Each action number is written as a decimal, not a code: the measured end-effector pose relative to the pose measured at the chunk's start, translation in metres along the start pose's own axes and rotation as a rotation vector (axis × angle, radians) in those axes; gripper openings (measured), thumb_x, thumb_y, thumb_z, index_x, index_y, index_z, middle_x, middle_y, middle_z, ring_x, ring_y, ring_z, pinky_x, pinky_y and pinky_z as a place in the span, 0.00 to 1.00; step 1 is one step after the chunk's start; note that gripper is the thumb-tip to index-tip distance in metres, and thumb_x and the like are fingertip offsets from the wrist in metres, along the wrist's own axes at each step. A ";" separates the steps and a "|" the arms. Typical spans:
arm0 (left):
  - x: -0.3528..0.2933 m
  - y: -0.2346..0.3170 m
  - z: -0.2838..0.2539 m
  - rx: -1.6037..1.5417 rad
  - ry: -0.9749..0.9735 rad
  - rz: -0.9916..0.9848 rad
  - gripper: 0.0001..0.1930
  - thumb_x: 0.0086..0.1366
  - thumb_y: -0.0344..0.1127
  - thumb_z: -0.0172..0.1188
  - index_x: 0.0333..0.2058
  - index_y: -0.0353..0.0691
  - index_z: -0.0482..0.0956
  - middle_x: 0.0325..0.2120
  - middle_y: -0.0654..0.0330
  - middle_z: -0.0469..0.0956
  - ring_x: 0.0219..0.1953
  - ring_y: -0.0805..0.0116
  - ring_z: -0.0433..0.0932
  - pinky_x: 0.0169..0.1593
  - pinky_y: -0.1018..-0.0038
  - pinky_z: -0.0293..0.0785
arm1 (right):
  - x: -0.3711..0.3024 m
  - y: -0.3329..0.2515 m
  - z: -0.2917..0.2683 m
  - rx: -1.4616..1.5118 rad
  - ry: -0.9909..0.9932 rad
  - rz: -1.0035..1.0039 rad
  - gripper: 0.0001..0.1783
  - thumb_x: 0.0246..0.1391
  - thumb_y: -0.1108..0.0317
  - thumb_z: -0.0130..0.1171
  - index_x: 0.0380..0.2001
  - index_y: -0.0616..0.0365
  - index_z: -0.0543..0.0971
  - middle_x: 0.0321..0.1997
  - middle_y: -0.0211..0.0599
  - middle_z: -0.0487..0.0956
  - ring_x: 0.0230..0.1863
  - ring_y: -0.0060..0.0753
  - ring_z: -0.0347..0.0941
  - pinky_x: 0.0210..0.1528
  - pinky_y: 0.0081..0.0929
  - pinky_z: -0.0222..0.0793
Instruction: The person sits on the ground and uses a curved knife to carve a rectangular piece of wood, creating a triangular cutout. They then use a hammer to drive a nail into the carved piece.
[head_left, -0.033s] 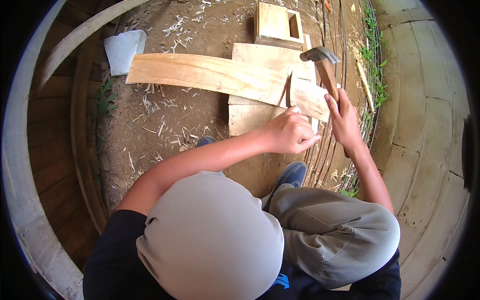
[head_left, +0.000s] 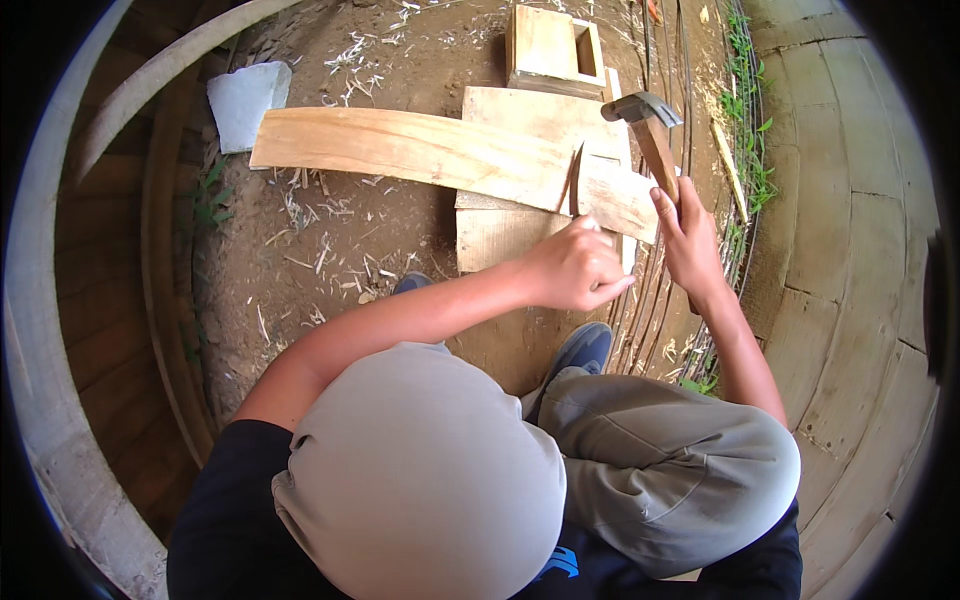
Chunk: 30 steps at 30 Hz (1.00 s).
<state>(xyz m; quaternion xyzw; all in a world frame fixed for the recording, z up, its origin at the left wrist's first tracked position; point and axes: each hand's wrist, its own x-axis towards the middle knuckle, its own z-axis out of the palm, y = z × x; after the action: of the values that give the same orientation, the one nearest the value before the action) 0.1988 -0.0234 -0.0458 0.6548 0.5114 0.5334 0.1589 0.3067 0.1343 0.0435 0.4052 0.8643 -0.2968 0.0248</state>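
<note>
My right hand (head_left: 688, 232) is closed round the wooden handle of a claw hammer (head_left: 655, 150), whose metal head is raised at the far right. My left hand (head_left: 578, 268) is a fist at the near edge of a long pale plank (head_left: 400, 145). From that fist a narrow dark knife blade (head_left: 577, 180) stands across the plank; its handle is hidden by my fingers. To the blade's right lies the plank's short end section (head_left: 618, 198), below the hammer. Under the plank are flat boards (head_left: 500, 238) on the ground.
Beyond the boards sits a small wooden box (head_left: 543, 45). A pale flat slab (head_left: 245, 100) lies by the plank's left end. Wood shavings (head_left: 360, 70) litter the dirt. Thin rods (head_left: 688, 60) run along the right, beside a plank-like wall (head_left: 840, 230). My shoe (head_left: 583, 350) is close below my left hand.
</note>
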 end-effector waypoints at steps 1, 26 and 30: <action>-0.003 -0.001 0.003 0.010 0.010 0.013 0.23 0.62 0.33 0.66 0.11 0.44 0.67 0.11 0.63 0.68 0.20 0.64 0.69 0.35 0.66 0.63 | 0.000 0.002 -0.002 -0.002 0.024 -0.021 0.21 0.71 0.51 0.52 0.40 0.62 0.68 0.25 0.62 0.76 0.29 0.68 0.74 0.34 0.52 0.67; 0.018 0.023 -0.072 -0.449 0.361 -0.027 0.25 0.72 0.30 0.43 0.12 0.43 0.54 0.10 0.64 0.60 0.15 0.73 0.57 0.27 0.68 0.57 | -0.019 0.074 0.053 -0.005 -0.077 0.003 0.23 0.67 0.50 0.57 0.42 0.61 0.65 0.29 0.66 0.79 0.36 0.72 0.78 0.39 0.60 0.71; 0.011 0.019 -0.066 -0.556 0.340 -0.026 0.20 0.65 0.25 0.47 0.13 0.37 0.56 0.10 0.63 0.59 0.15 0.72 0.56 0.27 0.68 0.59 | -0.027 0.077 0.066 0.012 -0.034 0.022 0.27 0.62 0.50 0.65 0.41 0.62 0.64 0.32 0.64 0.80 0.38 0.71 0.78 0.41 0.58 0.71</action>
<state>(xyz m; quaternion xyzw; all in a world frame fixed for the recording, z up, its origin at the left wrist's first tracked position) 0.1500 -0.0449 -0.0007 0.4811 0.3736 0.7524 0.2507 0.3668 0.1186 -0.0409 0.4100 0.8573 -0.3086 0.0401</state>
